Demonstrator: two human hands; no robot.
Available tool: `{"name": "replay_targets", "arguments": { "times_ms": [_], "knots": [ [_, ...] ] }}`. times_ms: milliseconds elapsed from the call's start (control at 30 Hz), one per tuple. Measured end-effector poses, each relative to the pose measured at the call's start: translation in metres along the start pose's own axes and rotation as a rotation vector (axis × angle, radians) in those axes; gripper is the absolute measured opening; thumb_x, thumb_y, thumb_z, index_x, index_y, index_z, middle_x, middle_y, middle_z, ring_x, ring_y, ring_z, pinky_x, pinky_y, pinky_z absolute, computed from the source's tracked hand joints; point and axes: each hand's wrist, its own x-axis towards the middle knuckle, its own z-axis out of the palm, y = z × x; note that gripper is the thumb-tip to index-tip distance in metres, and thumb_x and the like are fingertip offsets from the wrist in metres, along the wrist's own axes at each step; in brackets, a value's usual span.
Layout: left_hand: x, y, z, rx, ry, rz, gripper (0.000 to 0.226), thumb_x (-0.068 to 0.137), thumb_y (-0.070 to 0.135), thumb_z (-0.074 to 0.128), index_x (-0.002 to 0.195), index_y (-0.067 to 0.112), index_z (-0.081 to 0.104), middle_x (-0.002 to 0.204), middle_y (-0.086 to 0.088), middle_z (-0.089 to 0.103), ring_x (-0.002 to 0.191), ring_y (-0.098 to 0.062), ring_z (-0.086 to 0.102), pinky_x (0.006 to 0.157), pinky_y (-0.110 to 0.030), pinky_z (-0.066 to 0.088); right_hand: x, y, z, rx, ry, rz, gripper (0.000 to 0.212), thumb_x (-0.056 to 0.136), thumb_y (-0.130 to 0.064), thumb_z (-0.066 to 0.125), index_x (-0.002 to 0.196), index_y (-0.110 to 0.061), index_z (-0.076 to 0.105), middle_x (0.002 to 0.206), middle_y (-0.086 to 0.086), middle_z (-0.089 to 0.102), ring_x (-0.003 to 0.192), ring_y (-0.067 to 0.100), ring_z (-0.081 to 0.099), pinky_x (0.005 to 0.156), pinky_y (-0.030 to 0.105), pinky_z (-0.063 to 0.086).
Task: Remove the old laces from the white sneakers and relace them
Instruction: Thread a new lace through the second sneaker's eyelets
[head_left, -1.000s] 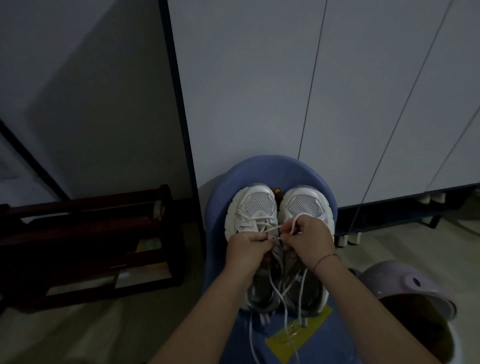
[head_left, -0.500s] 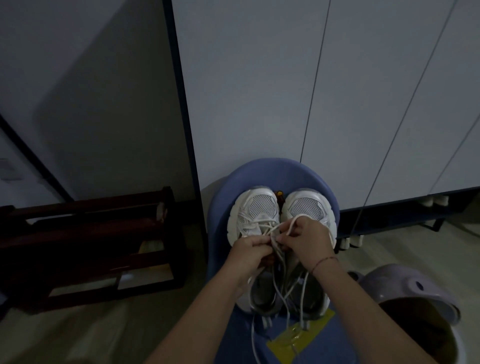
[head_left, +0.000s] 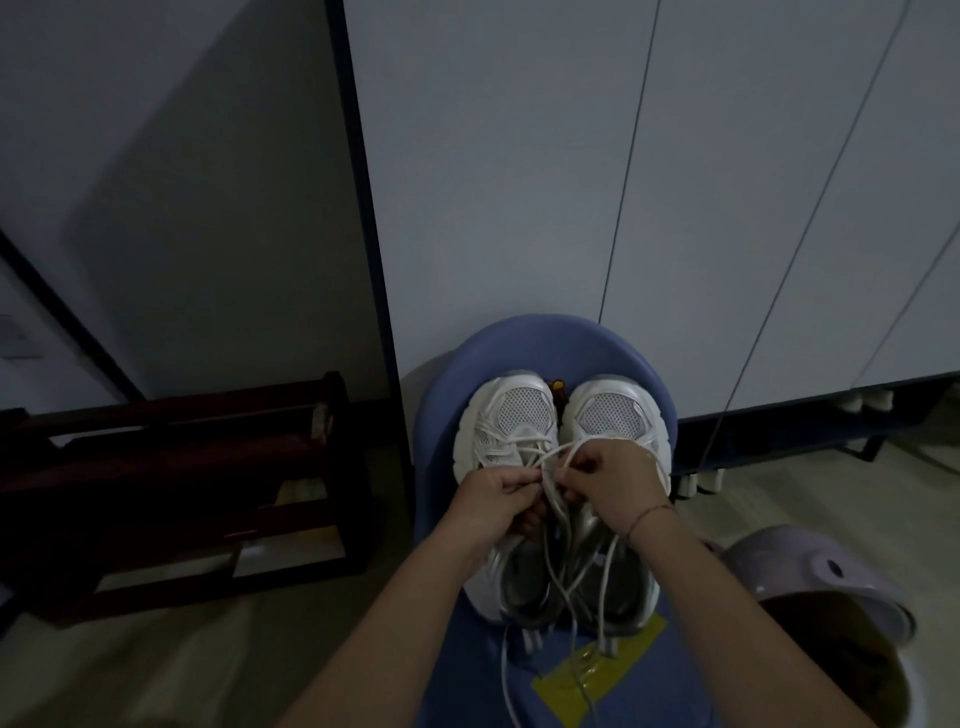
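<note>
Both hands sit close together, nearly knuckle to knuckle, over the gap between the two shoes. The left hand (head_left: 496, 500) pinches a strand of white lace (head_left: 551, 451) between thumb and curled fingers. The right hand (head_left: 609, 483), with a thin bracelet (head_left: 649, 514) at its wrist, pinches another strand, and a loop arches up between them. I cannot tell which eyelet that loop runs from, because the fists cover it.

I judge the lace light, limp and a little slick. It will not carry a push, only follow a pull, so for threading I would take it right at the tip, where it is stiffest. Loose ends (head_left: 505, 670) trail down past the heels and could tangle.

The left sneaker (head_left: 511, 415) and right sneaker (head_left: 615, 415) stand side by side, touching, toes away from me. Their mesh toes look soft and their soles firm. They seem light enough to shift under a tug, so one hand may need to steady a shoe by its sides.

They rest on a blue chair seat (head_left: 561, 338) with a yellow patch (head_left: 561, 686) near its front edge. Beyond are grey cabinet doors (head_left: 519, 156), a dark wooden rack (head_left: 182, 467) at left and a lilac bin (head_left: 831, 582) at right.
</note>
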Motion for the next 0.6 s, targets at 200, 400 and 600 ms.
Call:
{"name": "replay_targets", "arguments": {
  "times_ms": [200,400,600],
  "knots": [
    [0.003,-0.005,0.001,0.115,0.061,0.012,0.013,0.094,0.013,0.063,0.09,0.009,0.074,0.058,0.0,0.06,0.042,-0.001,0.05,0.045,-0.013,0.041,0.0,0.001,-0.003,-0.001,-0.058,-0.04,0.02,0.074,-0.023,0.079,0.085,-0.008,0.072,0.074,-0.005,0.066,0.066,0.004,0.058,0.054,0.003,0.039],
    [0.002,-0.003,-0.003,0.162,-0.034,0.052,0.013,0.096,0.008,0.059,0.09,0.007,0.071,0.066,0.0,0.065,0.049,0.0,0.06,0.052,-0.014,0.047,-0.003,0.003,-0.009,0.014,-0.168,-0.054,0.024,0.068,-0.008,0.081,0.083,-0.015,0.064,0.079,0.0,0.068,0.074,0.011,0.064,0.074,0.026,0.055],
    [-0.023,0.002,-0.038,0.666,-0.604,0.002,0.009,0.094,0.01,0.063,0.096,0.003,0.069,0.07,0.003,0.066,0.06,0.0,0.061,0.064,-0.016,0.051,-0.001,0.01,-0.012,0.224,-0.217,0.012,0.04,0.071,0.002,0.077,0.107,-0.009,0.061,0.092,0.01,0.07,0.083,0.021,0.066,0.072,0.025,0.054]
  ]
}}
